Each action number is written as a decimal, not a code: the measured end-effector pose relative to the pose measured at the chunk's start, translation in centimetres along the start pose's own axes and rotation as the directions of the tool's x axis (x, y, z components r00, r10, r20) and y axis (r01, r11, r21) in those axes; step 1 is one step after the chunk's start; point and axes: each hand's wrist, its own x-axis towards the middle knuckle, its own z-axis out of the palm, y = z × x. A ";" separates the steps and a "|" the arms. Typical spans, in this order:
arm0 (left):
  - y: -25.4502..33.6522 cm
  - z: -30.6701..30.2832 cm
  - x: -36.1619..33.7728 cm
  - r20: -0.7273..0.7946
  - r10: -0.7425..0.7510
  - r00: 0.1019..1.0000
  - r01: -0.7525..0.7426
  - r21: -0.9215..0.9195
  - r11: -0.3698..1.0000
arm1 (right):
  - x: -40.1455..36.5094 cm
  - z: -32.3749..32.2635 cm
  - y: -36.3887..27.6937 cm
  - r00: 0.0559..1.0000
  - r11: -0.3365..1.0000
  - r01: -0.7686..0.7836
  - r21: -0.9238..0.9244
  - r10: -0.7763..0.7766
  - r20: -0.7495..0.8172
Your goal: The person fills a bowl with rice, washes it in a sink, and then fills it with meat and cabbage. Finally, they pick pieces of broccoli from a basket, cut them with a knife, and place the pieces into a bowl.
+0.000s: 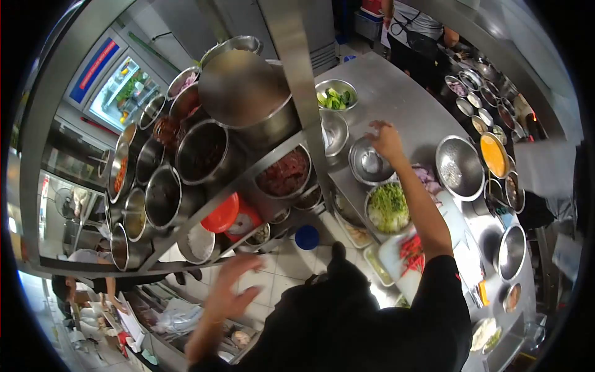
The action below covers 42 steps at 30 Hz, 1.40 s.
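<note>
My right hand [387, 141] hovers at the upper edge of a shiny steel bowl [370, 162], its fingers bent and apart, with nothing visible between them. Another steel bowl [334, 132] stands just left of it. Below my right forearm is a bowl of shredded green and white vegetables [388, 209]. Red pepper strips [411, 253] lie on a white board near my right sleeve. My left hand [234, 286], slightly blurred, is raised at the lower left over the floor, fingers spread and holding nothing.
A metal shelf post [296, 68] divides the view. Left of it are several steel pots, a bowl of raw meat [285, 172] and a red bowl [220, 214]. A perforated bowl [460, 167] stands right of my forearm. Other people are at the top right and lower left.
</note>
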 end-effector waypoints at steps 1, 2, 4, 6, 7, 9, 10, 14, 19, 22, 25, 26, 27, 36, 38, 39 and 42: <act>-3.0 2.8 -0.3 0.141 -0.269 0.953 0.266 0.043 0.963 | 1.4 0.7 -1.4 0.973 0.991 -0.092 -0.101 0.111 0.204; -7.0 5.6 -2.4 0.198 -0.379 0.904 0.342 0.199 0.918 | 2.2 1.7 -1.9 0.889 0.964 -0.157 -0.215 0.233 0.394; -13.9 10.0 -9.4 0.191 -0.532 0.825 0.494 0.214 0.843 | 4.4 3.8 0.7 0.819 0.980 -0.070 -0.188 0.164 0.549; -16.3 12.9 -16.2 0.121 -0.653 0.748 0.651 0.054 0.757 | 4.8 4.4 3.2 0.720 0.987 0.011 -0.163 0.105 0.685; -15.1 13.3 -17.5 0.134 -0.666 0.734 0.665 0.055 0.744 | 4.8 3.6 3.7 0.691 0.995 0.007 -0.102 0.069 0.720; -12.3 14.2 -19.1 0.027 -0.844 0.536 0.839 -0.133 0.528 | 4.0 1.0 2.7 0.715 0.992 0.045 -0.118 0.051 0.697; -12.3 14.7 -20.3 0.029 -0.852 0.523 0.846 -0.141 0.515 | 3.5 1.5 3.5 0.704 0.992 0.052 -0.116 0.046 0.709; -13.2 14.9 -20.1 -0.190 -0.781 0.595 0.772 -0.134 0.621 | 2.4 0.2 3.6 0.825 0.969 0.116 -0.220 0.029 0.565; -14.9 12.6 -14.5 -0.209 -0.616 0.759 0.626 -0.027 0.780 | 1.1 -3.3 2.5 0.934 0.944 0.088 -0.317 0.032 0.356; -14.8 11.7 -11.3 -0.195 -0.472 0.860 0.491 0.063 0.869 | -1.1 -7.7 -0.5 0.969 0.956 0.215 -0.198 -0.235 -0.081; -12.3 12.4 -8.2 -0.080 -0.377 0.923 0.332 -0.335 0.882 | -8.9 -12.0 -7.0 0.922 0.994 0.107 0.034 -0.086 -0.378; -11.3 13.5 -7.7 -0.071 -0.366 0.928 0.266 -0.560 0.784 | -12.1 -12.1 -8.4 0.890 0.970 0.031 0.241 0.082 -0.448; -10.4 14.2 -7.4 -0.009 -0.317 0.949 0.237 -0.643 0.728 | -15.8 -11.7 -10.0 0.897 0.975 -0.040 0.221 0.133 -0.423; -12.4 20.6 -22.8 0.341 -0.386 0.857 0.455 -0.852 0.259 | -43.5 -5.3 -18.6 0.676 0.314 -0.720 0.619 0.516 0.526; -10.0 20.1 -24.8 0.328 -0.376 0.866 0.411 -0.897 0.164 | -41.8 -6.8 -17.7 0.520 0.083 -0.773 0.629 0.651 0.553; -10.2 20.8 -26.7 0.315 -0.421 0.851 0.413 -0.896 0.165 | -39.5 -8.1 -16.8 0.618 0.167 -0.717 0.677 0.603 0.505; -10.3 22.2 -30.7 0.329 -0.449 0.831 0.428 -0.893 0.137 | -30.9 -9.6 -13.7 0.644 0.174 -0.615 0.769 0.673 0.363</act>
